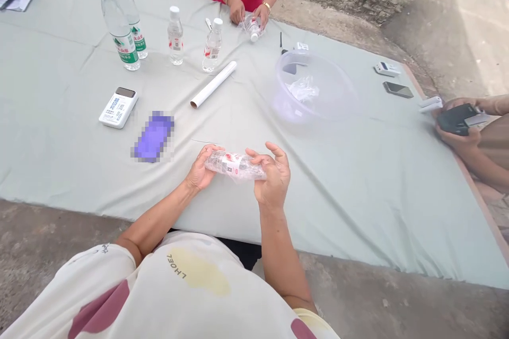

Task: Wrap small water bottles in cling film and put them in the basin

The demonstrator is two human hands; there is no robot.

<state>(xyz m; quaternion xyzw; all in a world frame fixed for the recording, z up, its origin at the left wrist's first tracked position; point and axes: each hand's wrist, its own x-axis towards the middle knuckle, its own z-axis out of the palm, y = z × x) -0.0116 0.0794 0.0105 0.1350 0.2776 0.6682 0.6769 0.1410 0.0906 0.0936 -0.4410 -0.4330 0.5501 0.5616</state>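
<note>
Printed shirt [191,286] fills the foreground, and just beyond it, over the table [350,211], the left hand [202,167] and right hand [273,174] grasp a wrapped bottle [233,164] by opposite ends, lengthwise between them, seemingly so that it sits level and its clear film [252,170] lies snug. One right finger [277,150] stands raised, perhaps leaving the others room to press. Farther out, a basin [287,108] holds crumpled plastic [304,88], probably so it won't blow away

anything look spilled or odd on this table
One oddity: the purple patch beyond and left of the left hand shows as coarse squares, so its details can't be told. No spill shows on the tablecloth, though it is creased.
</note>
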